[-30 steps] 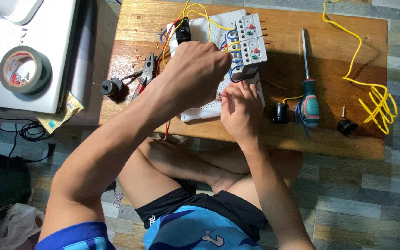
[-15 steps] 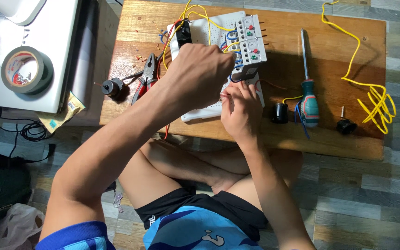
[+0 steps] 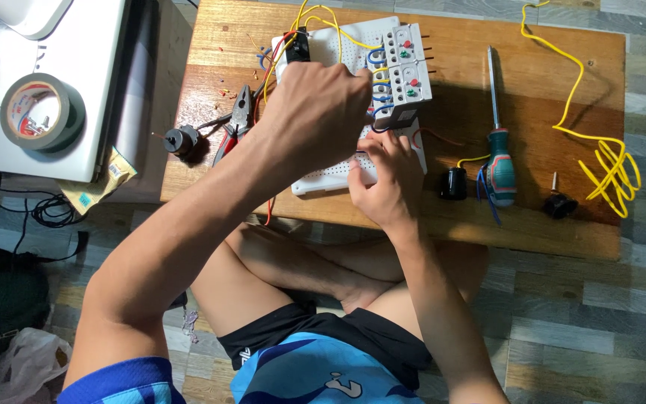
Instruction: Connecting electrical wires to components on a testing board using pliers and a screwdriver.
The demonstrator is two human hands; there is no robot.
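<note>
A white perforated board lies on the low wooden table, with a row of white circuit breakers and yellow, blue and red wires on it. My left hand hovers over the board's middle, closed into a fist; anything inside it is hidden. My right hand rests on the board's near edge. Its fingertips are pinched at a blue wire just under the breakers.
Red-handled pliers and a small motor lie left of the board. A green-handled screwdriver, two black knobs and a yellow wire coil lie to the right. A tape roll sits on a white surface at left.
Both hands stay over the board; my left fist has shifted only slightly.
</note>
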